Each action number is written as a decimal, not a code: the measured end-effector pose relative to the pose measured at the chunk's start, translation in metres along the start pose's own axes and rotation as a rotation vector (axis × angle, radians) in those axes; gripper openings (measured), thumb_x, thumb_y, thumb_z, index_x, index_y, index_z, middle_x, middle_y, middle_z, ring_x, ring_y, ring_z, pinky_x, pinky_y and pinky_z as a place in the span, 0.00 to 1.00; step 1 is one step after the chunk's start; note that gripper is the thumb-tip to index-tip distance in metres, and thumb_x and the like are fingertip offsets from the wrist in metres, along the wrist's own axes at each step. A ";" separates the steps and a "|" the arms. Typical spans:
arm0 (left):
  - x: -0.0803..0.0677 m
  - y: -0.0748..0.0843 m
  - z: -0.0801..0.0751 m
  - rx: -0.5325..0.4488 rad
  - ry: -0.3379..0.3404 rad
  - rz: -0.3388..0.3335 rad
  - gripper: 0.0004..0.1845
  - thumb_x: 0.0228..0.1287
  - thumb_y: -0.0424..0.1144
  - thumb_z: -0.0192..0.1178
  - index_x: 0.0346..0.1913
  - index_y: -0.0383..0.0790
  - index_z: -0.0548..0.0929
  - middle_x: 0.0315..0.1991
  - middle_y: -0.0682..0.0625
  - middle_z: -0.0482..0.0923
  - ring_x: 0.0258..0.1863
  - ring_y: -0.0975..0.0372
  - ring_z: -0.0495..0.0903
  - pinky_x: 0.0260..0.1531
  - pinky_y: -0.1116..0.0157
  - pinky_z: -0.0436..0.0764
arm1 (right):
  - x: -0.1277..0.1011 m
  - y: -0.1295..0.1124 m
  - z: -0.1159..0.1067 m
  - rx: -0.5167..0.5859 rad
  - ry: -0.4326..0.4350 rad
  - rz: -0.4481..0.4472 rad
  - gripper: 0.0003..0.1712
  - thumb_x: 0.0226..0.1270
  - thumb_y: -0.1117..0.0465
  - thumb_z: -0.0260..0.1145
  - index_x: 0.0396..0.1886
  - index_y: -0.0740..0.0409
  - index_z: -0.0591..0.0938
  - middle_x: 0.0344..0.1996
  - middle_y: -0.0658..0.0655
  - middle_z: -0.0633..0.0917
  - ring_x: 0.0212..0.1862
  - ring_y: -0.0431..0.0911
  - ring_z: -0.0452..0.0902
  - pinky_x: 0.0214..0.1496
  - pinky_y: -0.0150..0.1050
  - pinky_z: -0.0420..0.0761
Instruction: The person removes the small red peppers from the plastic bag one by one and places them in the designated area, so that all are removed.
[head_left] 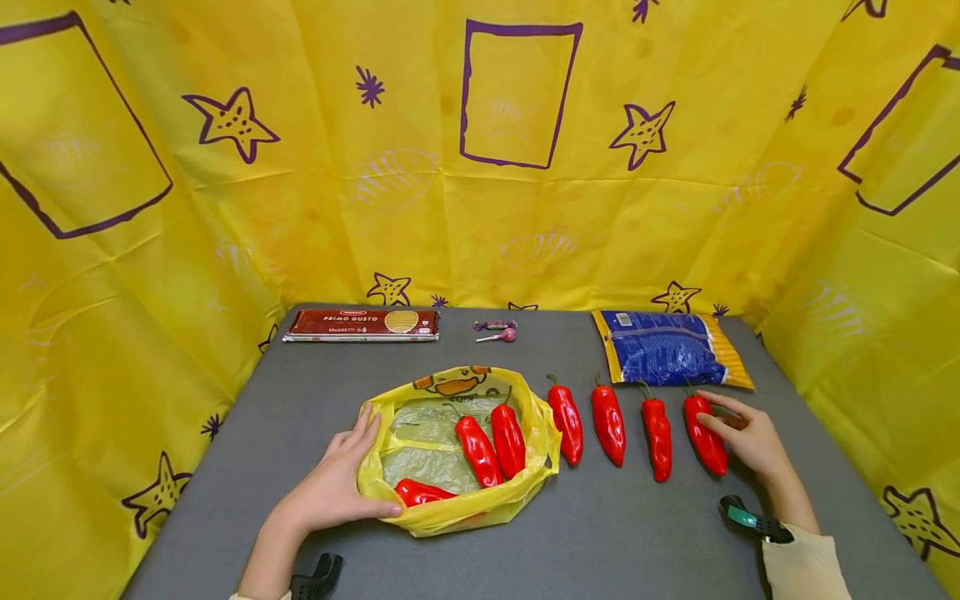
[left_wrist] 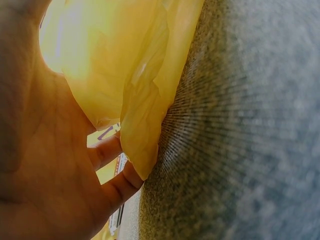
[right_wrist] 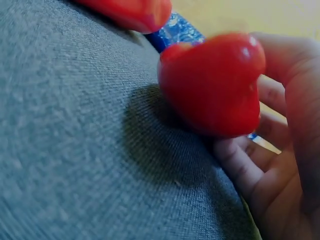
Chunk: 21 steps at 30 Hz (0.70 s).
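Note:
A yellow plastic bag lies with its mouth spread wide, and three red peppers are inside it. My left hand holds the bag's left side, thumb at the front rim and fingers farther back. In the left wrist view the yellow plastic hides some of the fingertips. At the right, my right hand grips a long red pepper by its upper part, thumb on top and fingers along the far side. Seen from the right wrist, this pepper shows its blunt end.
Three more red peppers stand in a row between the bag and my right hand. A blue and yellow packet lies behind them. Farther back are a spaghetti pack, a lollipop and a wrapped candy. Yellow cloth walls the grey table.

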<state>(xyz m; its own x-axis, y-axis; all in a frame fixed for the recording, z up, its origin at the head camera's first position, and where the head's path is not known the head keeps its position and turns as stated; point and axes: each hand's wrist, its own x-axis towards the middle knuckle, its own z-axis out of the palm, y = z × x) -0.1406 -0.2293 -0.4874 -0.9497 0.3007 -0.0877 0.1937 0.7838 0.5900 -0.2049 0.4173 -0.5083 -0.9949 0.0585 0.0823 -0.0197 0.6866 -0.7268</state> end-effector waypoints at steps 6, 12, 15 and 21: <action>0.000 -0.001 0.001 0.001 0.008 0.011 0.77 0.42 0.75 0.78 0.86 0.38 0.49 0.88 0.43 0.33 0.76 0.42 0.57 0.64 0.36 0.73 | 0.003 0.000 0.003 -0.052 0.020 -0.026 0.32 0.76 0.46 0.70 0.70 0.60 0.80 0.43 0.55 0.88 0.34 0.36 0.76 0.32 0.35 0.78; 0.000 -0.001 0.001 0.003 0.009 0.013 0.77 0.42 0.75 0.78 0.86 0.37 0.49 0.88 0.43 0.33 0.76 0.42 0.57 0.64 0.37 0.73 | 0.002 0.004 0.004 -0.055 0.051 -0.077 0.29 0.75 0.50 0.71 0.68 0.61 0.82 0.35 0.46 0.85 0.33 0.38 0.75 0.30 0.35 0.75; 0.000 0.000 0.001 0.003 0.009 0.010 0.77 0.42 0.75 0.78 0.86 0.37 0.49 0.88 0.43 0.33 0.76 0.43 0.58 0.65 0.38 0.73 | 0.001 0.004 0.004 -0.058 0.058 -0.086 0.29 0.74 0.51 0.72 0.68 0.60 0.82 0.39 0.48 0.85 0.35 0.36 0.74 0.32 0.34 0.75; -0.001 0.000 0.001 0.005 0.016 0.014 0.77 0.42 0.75 0.78 0.86 0.37 0.49 0.88 0.42 0.34 0.75 0.43 0.58 0.65 0.38 0.73 | 0.002 0.002 0.004 -0.065 0.051 -0.087 0.29 0.74 0.52 0.72 0.69 0.60 0.81 0.49 0.58 0.86 0.38 0.33 0.73 0.35 0.33 0.75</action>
<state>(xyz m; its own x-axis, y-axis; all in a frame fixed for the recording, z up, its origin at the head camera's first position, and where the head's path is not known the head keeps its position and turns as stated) -0.1399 -0.2293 -0.4880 -0.9507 0.3028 -0.0668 0.2080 0.7825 0.5869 -0.2070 0.4152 -0.5123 -0.9834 0.0321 0.1787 -0.0977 0.7361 -0.6698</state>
